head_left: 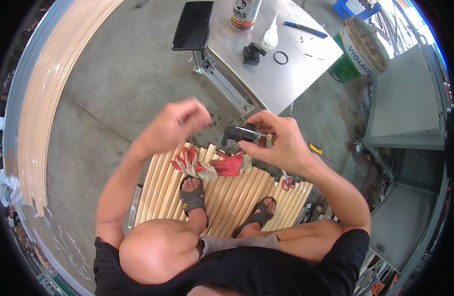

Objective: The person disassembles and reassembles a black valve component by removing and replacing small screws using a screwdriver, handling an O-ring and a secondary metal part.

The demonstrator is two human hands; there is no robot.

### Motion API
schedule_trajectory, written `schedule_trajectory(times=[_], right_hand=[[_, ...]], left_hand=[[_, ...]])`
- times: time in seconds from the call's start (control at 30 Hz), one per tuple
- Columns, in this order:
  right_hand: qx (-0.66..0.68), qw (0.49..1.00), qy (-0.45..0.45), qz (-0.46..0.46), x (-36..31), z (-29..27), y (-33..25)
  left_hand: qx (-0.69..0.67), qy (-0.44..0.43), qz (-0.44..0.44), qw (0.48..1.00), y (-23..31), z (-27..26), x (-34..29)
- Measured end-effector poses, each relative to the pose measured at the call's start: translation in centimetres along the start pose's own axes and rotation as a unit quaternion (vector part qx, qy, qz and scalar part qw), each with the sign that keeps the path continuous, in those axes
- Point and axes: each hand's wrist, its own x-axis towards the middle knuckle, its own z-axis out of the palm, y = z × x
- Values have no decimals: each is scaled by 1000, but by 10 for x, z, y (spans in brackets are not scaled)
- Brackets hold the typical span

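- The metal table (pixel 266 74) carries a black phone (pixel 193 24) overhanging its near-left edge, and a can (pixel 245 12), a white glue bottle (pixel 271 34), a black fitting (pixel 251 53) and a rubber ring (pixel 281 57) farther in, all within reach.
- Pale wooden slats (pixel 227 192) lie under the sandalled feet, likely to keep them steady; red work gloves (pixel 212 165) rest on their far edge.
- The right hand (pixel 281 143) grips a small black part (pixel 237 134) with a thin metal pin, raised above the slats for a closer view.
- The left hand (pixel 175 123) is curled shut; I cannot tell if it pinches anything.

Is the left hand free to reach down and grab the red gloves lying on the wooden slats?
Probably yes. The left hand looks closed but seems to hold nothing, and it hovers just above the red gloves, which lie uncovered on the wooden slats. Nothing sits between them. The right hand is busy with a small black part.
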Motion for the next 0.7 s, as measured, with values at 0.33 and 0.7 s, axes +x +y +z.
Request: schedule_trajectory(times=[0.33,0.7], right_hand=[[-115,989,-90,-34,-11,19,33],[-188,972,-140,-27,-25,16,42]], left_hand=[[350,85,-269,893,26,-102,201],[342,93,-258,899,16,-92,219]])
